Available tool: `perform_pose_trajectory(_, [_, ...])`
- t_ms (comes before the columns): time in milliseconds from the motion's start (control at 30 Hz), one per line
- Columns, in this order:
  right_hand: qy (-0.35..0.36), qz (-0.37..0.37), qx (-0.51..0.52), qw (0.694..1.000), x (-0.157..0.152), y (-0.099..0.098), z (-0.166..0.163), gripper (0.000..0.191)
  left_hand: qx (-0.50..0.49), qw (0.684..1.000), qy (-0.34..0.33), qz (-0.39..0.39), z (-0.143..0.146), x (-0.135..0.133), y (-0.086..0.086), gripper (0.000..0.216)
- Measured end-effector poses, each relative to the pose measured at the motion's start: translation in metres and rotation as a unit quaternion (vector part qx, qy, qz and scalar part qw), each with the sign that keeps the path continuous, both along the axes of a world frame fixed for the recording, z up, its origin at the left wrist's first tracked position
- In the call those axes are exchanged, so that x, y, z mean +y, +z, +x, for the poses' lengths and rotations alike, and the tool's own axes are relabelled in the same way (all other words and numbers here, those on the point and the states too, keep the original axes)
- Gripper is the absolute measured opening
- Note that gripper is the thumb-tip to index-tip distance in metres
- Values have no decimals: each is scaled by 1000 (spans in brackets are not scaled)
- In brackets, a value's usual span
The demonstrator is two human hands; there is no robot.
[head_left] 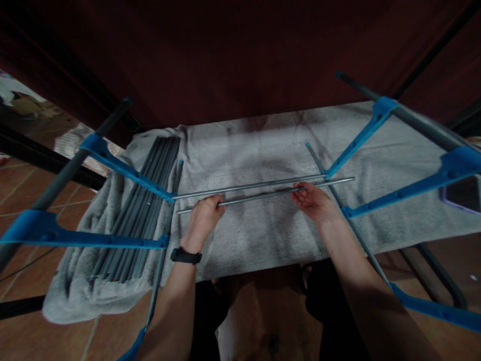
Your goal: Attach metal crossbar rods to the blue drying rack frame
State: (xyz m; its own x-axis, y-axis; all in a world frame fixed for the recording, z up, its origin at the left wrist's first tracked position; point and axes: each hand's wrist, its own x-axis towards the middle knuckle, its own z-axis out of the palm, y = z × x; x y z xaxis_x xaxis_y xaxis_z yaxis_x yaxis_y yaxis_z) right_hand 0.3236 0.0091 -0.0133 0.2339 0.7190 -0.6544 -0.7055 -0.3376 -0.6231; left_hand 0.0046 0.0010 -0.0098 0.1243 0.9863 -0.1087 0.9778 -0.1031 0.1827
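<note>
I hold a thin grey metal rod (263, 194) level above a grey towel (263, 235). My left hand (203, 215), with a black watch on its wrist, is closed over the rod near its left end. My right hand (313, 200) grips the same rod further right with its palm turned up. A second rod (248, 186) runs just behind it, fixed between the blue plastic arms (128, 173) of a drying rack frame, left and right (356, 138).
A bundle of several loose grey rods (146, 200) lies on the towel's left part. Grey side tubes with blue brackets (75, 235) stick out on both sides. A phone (464, 193) lies at the far right. Terracotta floor tiles show below.
</note>
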Motion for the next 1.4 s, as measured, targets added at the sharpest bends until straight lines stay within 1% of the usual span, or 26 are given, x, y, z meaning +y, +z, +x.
perform_pose_trajectory(133, [9,-13,-2,1000,-2,6,-5,29,-57,996,-62,7,4,1,-6,16])
perform_pose_trajectory(333, [12,-23,1,1000,-3,9,-10,32,-132,986,-99,38,18,-6,-9,22])
perform_pose_trajectory(467, [13,-15,7,1000,-3,7,-14,29,-146,979,-138,41,31,-10,-8,22])
perform_pose_trajectory(567, [5,-10,10,1000,-3,5,-12,27,-134,977,-156,53,31,-9,-7,21])
perform_pose_trajectory(767, [-24,5,6,1000,3,-2,9,25,-119,981,-138,67,16,-5,-7,22])
perform_pose_trajectory(900, [-44,11,6,999,6,-4,21,25,-156,978,-123,66,12,-6,-4,21])
perform_pose_trajectory(967, [-50,10,6,999,7,-3,23,25,-167,977,-116,65,13,-7,-2,22])
perform_pose_trajectory(1067, [-54,9,3,998,6,-2,23,24,-157,977,-126,68,13,-7,0,18])
perform_pose_trajectory(1233, [-53,9,0,999,6,0,25,25,-133,979,-133,82,10,-4,-2,17])
perform_pose_trajectory(1400, [-53,11,-4,999,7,-2,28,24,-157,977,-125,68,13,-6,-1,18])
